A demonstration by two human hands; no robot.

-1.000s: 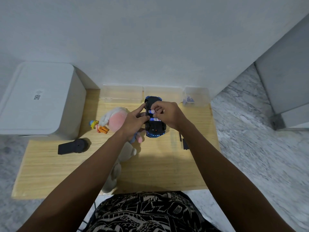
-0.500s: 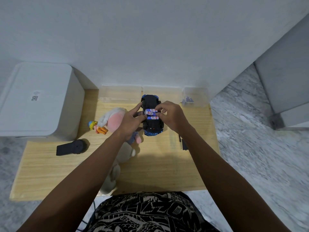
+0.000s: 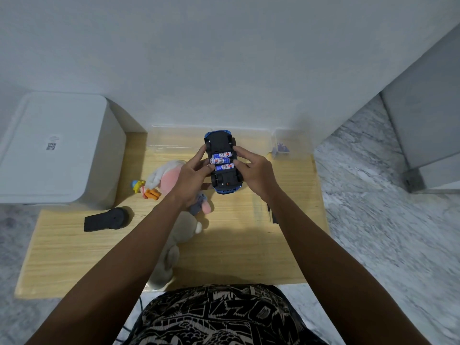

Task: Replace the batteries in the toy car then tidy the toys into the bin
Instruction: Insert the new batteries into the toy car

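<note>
Car (image 3: 223,163) raised — batteries' (image 3: 223,160) labels unreadable

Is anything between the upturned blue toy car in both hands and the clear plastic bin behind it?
Nothing visible. The blue toy car, held by the left hand and right hand, hangs just before the clear plastic bin; the pink plush toy lies off to the left.

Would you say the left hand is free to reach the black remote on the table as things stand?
Probably not yet: the left hand is gripping the toy car. The way to the black remote looks open across the bare table.
</note>
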